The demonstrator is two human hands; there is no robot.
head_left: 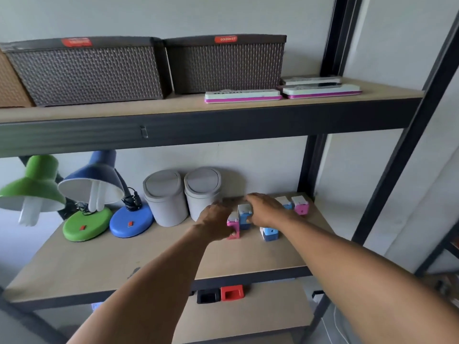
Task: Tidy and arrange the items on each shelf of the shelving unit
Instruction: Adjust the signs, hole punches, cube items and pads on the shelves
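Note:
Both my arms reach onto the middle shelf (99, 264) of the shelving unit. My left hand (214, 223) grips a small pink sharpener-like block (233, 228). My right hand (264, 209) holds a small blue block (244, 217) standing just right of the pink one. Another blue block (269, 233) lies in front, under my right wrist. Further right at the back stand a blue block (285, 203) and a pink block (301, 206), side by side.
Two grey swing-lid bins (165, 197) (202, 192), a blue desk lamp (99, 184) and a green desk lamp (37, 184) fill the shelf's left. The upper shelf holds two brown woven baskets (87, 70) (226, 63) and white-and-pink flat cases (243, 95). Black and red items (219, 294) sit below.

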